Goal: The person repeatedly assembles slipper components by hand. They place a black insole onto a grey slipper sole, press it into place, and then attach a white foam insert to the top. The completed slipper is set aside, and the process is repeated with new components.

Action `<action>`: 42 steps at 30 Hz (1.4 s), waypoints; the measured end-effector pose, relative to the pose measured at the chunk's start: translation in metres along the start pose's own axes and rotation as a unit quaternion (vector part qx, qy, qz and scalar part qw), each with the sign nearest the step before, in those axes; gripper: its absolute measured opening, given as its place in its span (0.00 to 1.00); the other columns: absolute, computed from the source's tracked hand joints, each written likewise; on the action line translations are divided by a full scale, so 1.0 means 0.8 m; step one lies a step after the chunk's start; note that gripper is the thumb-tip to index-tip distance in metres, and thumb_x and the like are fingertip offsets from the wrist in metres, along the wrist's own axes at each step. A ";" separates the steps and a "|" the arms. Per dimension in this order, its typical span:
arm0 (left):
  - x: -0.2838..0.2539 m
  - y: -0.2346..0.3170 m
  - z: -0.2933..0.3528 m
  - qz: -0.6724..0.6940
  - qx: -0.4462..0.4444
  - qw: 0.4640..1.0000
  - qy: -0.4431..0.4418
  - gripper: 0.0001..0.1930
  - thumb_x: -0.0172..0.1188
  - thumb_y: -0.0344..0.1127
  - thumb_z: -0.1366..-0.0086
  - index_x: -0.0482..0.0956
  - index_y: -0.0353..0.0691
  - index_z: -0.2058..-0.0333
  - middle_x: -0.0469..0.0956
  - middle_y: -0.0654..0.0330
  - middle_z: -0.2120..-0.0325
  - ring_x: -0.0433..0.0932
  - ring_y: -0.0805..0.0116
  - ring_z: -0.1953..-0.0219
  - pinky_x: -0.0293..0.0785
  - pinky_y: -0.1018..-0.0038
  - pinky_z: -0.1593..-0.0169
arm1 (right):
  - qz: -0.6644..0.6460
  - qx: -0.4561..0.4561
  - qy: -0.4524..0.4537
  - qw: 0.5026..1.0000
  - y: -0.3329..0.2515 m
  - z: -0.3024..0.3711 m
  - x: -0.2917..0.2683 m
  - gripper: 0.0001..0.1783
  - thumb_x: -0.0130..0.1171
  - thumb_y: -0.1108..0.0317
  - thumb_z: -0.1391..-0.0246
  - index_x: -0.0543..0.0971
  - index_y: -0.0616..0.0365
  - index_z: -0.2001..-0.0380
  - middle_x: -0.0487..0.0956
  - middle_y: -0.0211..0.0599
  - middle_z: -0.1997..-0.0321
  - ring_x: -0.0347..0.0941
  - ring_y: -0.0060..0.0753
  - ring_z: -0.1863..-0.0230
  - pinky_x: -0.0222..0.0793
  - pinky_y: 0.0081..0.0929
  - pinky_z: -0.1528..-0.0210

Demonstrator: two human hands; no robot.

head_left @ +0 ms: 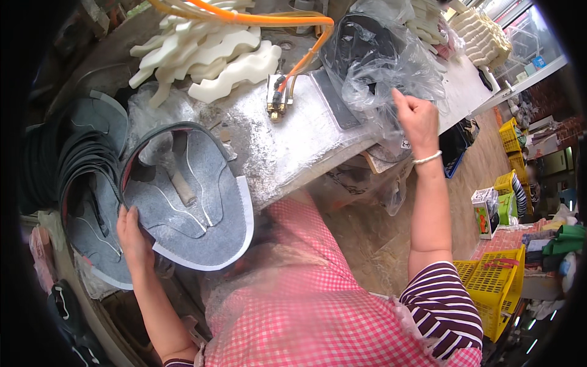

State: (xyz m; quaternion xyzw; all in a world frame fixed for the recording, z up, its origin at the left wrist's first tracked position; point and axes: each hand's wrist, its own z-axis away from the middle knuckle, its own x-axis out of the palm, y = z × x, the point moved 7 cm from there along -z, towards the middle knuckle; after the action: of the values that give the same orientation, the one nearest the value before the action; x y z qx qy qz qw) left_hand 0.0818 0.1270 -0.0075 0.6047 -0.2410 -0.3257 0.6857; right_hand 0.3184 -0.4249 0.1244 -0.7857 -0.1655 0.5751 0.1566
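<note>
The left grip [135, 241] seems closed on the side edge of the grey shoe upper [220, 183], overhanging the bench [293, 150]; a loose pinch could drop it. The right grip [419, 125] curls at the clear plastic bag [373, 88], whether grasping I cannot tell; clinging film could snag

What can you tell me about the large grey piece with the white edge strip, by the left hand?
The large grey piece looks like felt or fabric, rounded at its near end, where a white strip follows the edge. Thin white lines and dark seams cross its face; a dark band arches over its far end. It leans at the worktable's left, its near end hanging past the front edge. The left hand is at its left edge, beside similar pieces.
</note>
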 end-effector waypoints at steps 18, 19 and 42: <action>0.157 0.205 0.158 -0.356 0.549 0.753 -0.072 0.19 0.52 0.18 0.43 0.72 0.30 0.51 0.71 0.45 0.50 0.71 0.49 0.47 0.65 0.61 0.42 | -0.335 -0.174 -0.027 0.926 0.030 -0.167 -0.068 0.38 0.58 0.70 0.47 0.55 0.53 0.34 0.68 0.44 0.38 0.66 0.41 0.39 0.65 0.32 0.40; 0.183 0.210 0.167 -0.342 0.544 0.755 -0.131 0.19 0.54 0.18 0.45 0.73 0.30 0.52 0.72 0.45 0.51 0.72 0.49 0.48 0.67 0.61 0.44 | -0.232 -0.140 -0.030 0.962 0.039 -0.170 -0.062 0.38 0.59 0.69 0.46 0.55 0.53 0.34 0.68 0.44 0.38 0.67 0.42 0.40 0.67 0.33 0.41; 0.635 0.130 0.180 -0.421 0.666 0.504 -0.354 0.09 0.55 0.29 0.46 0.72 0.42 0.64 0.74 0.63 0.73 0.74 0.61 0.59 0.60 0.53 0.41 | -0.019 -0.016 -0.197 0.980 0.149 -0.100 -0.020 0.46 0.61 0.38 0.57 0.70 0.67 0.45 0.73 0.58 0.46 0.70 0.48 0.43 0.63 0.31 0.41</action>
State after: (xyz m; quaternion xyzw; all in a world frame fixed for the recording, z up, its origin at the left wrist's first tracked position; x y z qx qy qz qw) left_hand 0.3347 -0.3390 0.0853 0.7476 -0.3260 -0.5066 -0.2796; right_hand 0.4000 -0.5431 0.1094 -0.6560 -0.2172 0.7128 0.1196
